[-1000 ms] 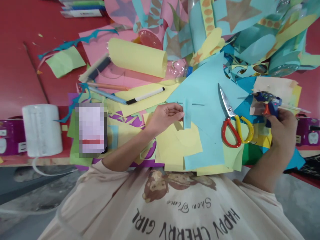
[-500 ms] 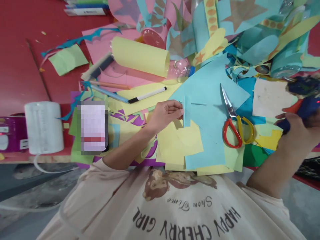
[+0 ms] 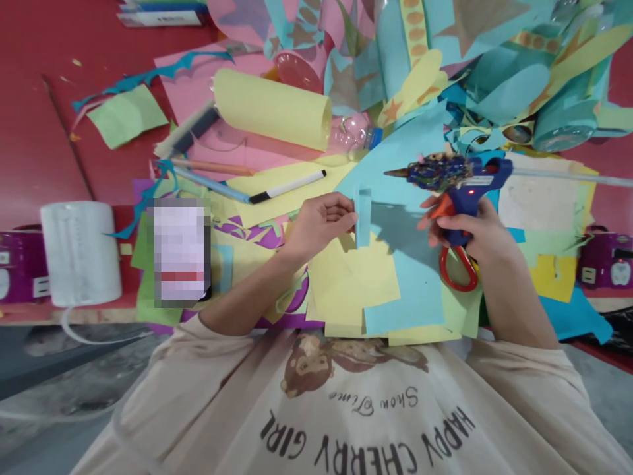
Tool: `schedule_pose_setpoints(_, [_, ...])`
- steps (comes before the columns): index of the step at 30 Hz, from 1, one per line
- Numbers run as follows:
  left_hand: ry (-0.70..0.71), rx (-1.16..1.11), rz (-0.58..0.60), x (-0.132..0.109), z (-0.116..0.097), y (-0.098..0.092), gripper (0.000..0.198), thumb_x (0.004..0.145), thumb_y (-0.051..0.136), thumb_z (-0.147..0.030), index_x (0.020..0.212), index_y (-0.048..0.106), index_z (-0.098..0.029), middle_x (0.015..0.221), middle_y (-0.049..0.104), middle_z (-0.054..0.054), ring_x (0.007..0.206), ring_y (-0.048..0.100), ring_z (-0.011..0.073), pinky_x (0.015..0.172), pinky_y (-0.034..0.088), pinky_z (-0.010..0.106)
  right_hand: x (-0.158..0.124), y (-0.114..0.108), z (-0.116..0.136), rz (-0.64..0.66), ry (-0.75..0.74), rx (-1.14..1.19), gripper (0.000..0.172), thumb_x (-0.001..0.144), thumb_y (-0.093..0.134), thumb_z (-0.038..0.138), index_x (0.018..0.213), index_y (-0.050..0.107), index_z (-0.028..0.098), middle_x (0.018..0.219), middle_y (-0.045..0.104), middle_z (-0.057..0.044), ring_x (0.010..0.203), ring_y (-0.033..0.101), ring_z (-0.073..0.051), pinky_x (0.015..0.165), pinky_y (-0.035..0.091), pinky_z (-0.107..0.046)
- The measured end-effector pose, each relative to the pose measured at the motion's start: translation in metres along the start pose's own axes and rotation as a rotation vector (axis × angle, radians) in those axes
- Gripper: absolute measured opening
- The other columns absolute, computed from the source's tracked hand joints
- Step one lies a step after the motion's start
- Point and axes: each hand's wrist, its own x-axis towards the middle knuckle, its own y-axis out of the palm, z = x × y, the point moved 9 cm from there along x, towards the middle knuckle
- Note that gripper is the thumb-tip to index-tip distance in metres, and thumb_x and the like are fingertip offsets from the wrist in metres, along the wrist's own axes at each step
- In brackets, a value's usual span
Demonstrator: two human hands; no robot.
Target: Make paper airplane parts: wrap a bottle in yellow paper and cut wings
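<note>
My left hand pinches a small folded strip of light blue paper, held upright over the larger blue sheet. In my right hand is a blue hot glue gun with an orange trigger, its nozzle pointing left toward the strip. A clear glue stick sticks out of the gun's back end. Below the gun lie scissors; a red handle loop shows, while the blades are hidden. Yellow paper pieces lie just under my left hand.
A yellow paper-wrapped bottle lies behind my hands, near a black-capped marker. Left are a blurred-out phone and a white device with a cable. Paper-covered bottles and cutouts crowd the back right.
My right hand has brought the glue gun in from the far right edge to the middle, over the scissors. My left hand still holds the paper strip, which has turned slightly.
</note>
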Motion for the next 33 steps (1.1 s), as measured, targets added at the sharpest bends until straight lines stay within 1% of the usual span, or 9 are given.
schedule_pose_setpoints(2, [0.017,0.017,-0.011,0.001,0.000,-0.002,0.024,0.064,0.076,-0.033,0.074,0.062,-0.016,0.065,0.065,-0.001,0.059,0.065,0.0115,0.061,0.055,0.024,0.010,0.009,-0.003,0.070,-0.043,0.036,0.019,0.067,0.075,0.028,0.079,0.067,0.017,0.076,0.070,-0.005,0.051,0.062,-0.014,0.038,0.035,-0.025])
schedule_pose_setpoints(4, [0.040,0.035,-0.018,0.001,0.000,-0.003,0.021,0.065,0.074,-0.031,0.074,0.062,-0.016,0.066,0.066,-0.001,0.059,0.065,0.0112,0.061,0.055,0.023,0.016,0.013,-0.009,0.105,-0.060,0.061,0.022,0.067,0.079,0.037,0.073,0.068,0.019,0.074,0.069,-0.005,0.052,0.061,-0.014,0.037,0.036,-0.024])
schedule_pose_setpoints(7, [0.083,0.038,-0.016,0.001,-0.002,-0.003,0.016,0.068,0.071,-0.029,0.074,0.062,-0.017,0.066,0.065,-0.002,0.059,0.065,0.0101,0.061,0.055,0.022,0.018,0.015,-0.017,0.104,-0.052,0.079,0.031,0.069,0.078,0.049,0.068,0.067,0.021,0.067,0.066,-0.003,0.048,0.056,-0.012,0.036,0.036,-0.025])
schedule_pose_setpoints(9, [0.107,0.033,-0.007,0.001,-0.004,-0.001,0.014,0.067,0.070,-0.027,0.073,0.063,-0.017,0.066,0.065,-0.002,0.059,0.064,0.0093,0.061,0.054,0.021,0.017,0.016,-0.022,0.098,-0.030,0.069,0.034,0.069,0.077,0.053,0.067,0.065,0.021,0.065,0.064,-0.002,0.046,0.055,-0.011,0.036,0.037,-0.025])
schedule_pose_setpoints(13, [0.135,0.049,-0.004,0.000,-0.007,0.001,0.013,0.066,0.069,-0.027,0.071,0.062,-0.017,0.065,0.064,-0.002,0.058,0.063,0.0093,0.060,0.054,0.022,0.015,0.017,-0.027,0.094,0.003,0.041,0.036,0.072,0.075,0.054,0.069,0.064,0.020,0.064,0.063,-0.001,0.046,0.055,-0.010,0.039,0.039,-0.024])
schedule_pose_setpoints(19, [0.161,0.072,-0.003,-0.001,-0.009,0.001,0.012,0.067,0.068,-0.027,0.070,0.063,-0.017,0.065,0.064,-0.002,0.058,0.062,0.0093,0.060,0.054,0.022,0.017,0.016,-0.025,0.085,-0.012,0.038,0.039,0.071,0.074,0.057,0.066,0.063,0.019,0.062,0.061,-0.001,0.043,0.052,-0.009,0.038,0.038,-0.025])
schedule_pose_setpoints(25, [0.193,0.065,0.001,-0.001,-0.009,0.001,0.009,0.068,0.068,-0.024,0.071,0.064,-0.017,0.066,0.065,-0.002,0.058,0.062,0.0083,0.061,0.054,0.021,0.017,0.015,-0.028,0.083,0.011,0.028,0.041,0.070,0.073,0.059,0.066,0.060,0.021,0.062,0.059,0.000,0.041,0.049,-0.009,0.039,0.037,-0.026])
schedule_pose_setpoints(33, [0.214,0.063,0.003,0.000,-0.010,0.000,0.009,0.070,0.068,-0.024,0.073,0.064,-0.017,0.066,0.064,-0.002,0.059,0.063,0.0087,0.061,0.054,0.021,0.018,0.015,-0.029,0.090,0.011,0.037,0.041,0.071,0.074,0.057,0.065,0.058,0.020,0.061,0.059,0.002,0.040,0.050,-0.008,0.039,0.038,-0.025])
